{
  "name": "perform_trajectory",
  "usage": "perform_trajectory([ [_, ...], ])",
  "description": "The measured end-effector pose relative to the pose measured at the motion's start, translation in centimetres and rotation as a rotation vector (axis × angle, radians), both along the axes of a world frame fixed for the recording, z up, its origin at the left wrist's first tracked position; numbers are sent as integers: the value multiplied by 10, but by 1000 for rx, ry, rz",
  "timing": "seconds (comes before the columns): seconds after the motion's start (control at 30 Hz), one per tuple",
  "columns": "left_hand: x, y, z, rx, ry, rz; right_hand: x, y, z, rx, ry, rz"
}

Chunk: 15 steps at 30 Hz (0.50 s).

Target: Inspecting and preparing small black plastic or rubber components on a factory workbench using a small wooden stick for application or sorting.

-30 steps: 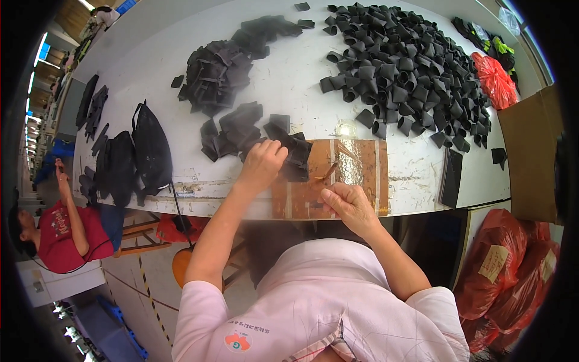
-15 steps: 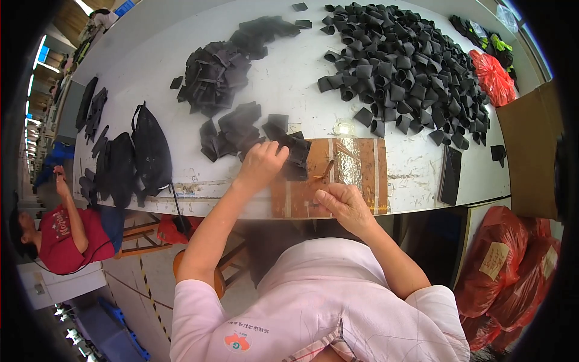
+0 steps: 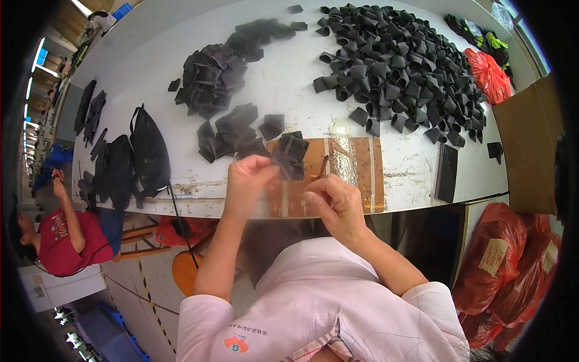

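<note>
My left hand [image 3: 248,184] is just left of a brown board at the table's front edge. Motion blurs its fingers, which are bent together beside a small stack of black fabric pieces [image 3: 292,151]. A smeared dark edge shows at the fingertips, and I cannot make out what they hold. Over the board's front part is my right hand [image 3: 339,204], its thumb and curled fingers closed; anything between them is hidden. Beyond its knuckles a thin brown tool [image 3: 324,165] appears to lie on the brown board [image 3: 374,175], which has strips of clear tape across it.
Folded black loops [image 3: 392,66] fill the far right in a large heap. Flat black pieces [image 3: 211,78] lie in piles at left, near black bags [image 3: 149,154]. A dark flat box [image 3: 447,174], cardboard carton [image 3: 528,145] and red bags [image 3: 494,259] stand right. A seated person [image 3: 66,235] is at left.
My left hand has drawn back toward me, off the black stack, and turned more upright. My right hand has shifted slightly left and its knuckles have risen. The stack stays on the board.
</note>
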State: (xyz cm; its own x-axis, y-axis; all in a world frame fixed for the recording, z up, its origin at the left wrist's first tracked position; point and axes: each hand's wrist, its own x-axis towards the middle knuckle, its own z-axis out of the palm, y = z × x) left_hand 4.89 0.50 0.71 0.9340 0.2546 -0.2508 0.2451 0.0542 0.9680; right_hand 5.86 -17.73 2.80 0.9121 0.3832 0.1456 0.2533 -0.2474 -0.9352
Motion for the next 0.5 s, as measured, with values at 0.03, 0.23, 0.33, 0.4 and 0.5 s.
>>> perform_trajectory([
  [0.03,-7,-8,7,-98,-3,-33,0,3,6,52,-17,-20],
  [0.23,-32,-54,28,268,-207,-15,1,1,-3,56,-305,-72],
  [0.33,-31,-72,10,640,-394,163,-1,4,-3,-84,-433,-162],
  [0.4,-26,-81,3,315,-414,300,4,4,-9,-179,-521,-258],
  [0.5,-14,-77,26,-606,-159,229,7,-2,-6,-14,-241,-343],
])
